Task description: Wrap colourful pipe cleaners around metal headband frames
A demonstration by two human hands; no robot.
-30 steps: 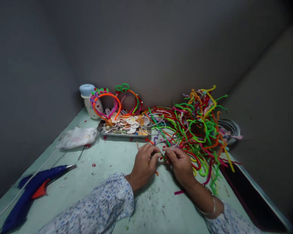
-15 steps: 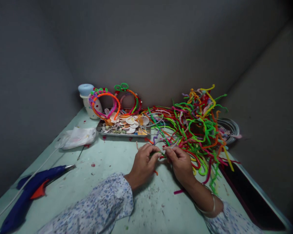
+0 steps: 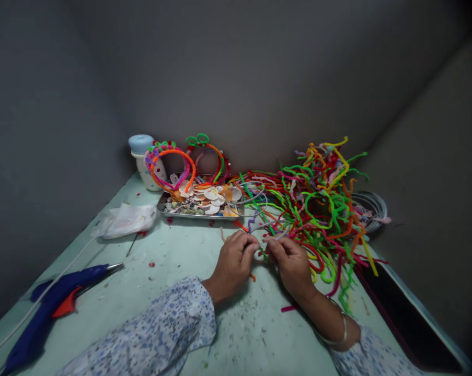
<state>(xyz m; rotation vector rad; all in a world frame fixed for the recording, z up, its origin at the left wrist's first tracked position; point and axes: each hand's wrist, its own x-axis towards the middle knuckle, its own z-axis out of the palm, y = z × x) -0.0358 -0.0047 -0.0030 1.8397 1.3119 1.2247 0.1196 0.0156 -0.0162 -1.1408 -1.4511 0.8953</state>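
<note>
Table (image 3: 236, 342), pale green, specked dark. Left hand (image 3: 233, 261) and right hand (image 3: 294, 266) stand just apart near its middle, each pinched narrow, thumb against forefinger, on 1 thin pale band (image 3: 263, 244). Short green fuzzy stem (image 3: 263, 254) shows between the fingertips; whether it touches the band is too small to tell. Beyond: 1 metal tray (image 3: 200, 216) of shells (image 3: 212, 194), with fuzzy headbands (image 3: 173, 152) at its far side. Pile of coloured stems (image 3: 333, 203) lies right, 1 blue glue gun (image 3: 43, 318) left
</note>
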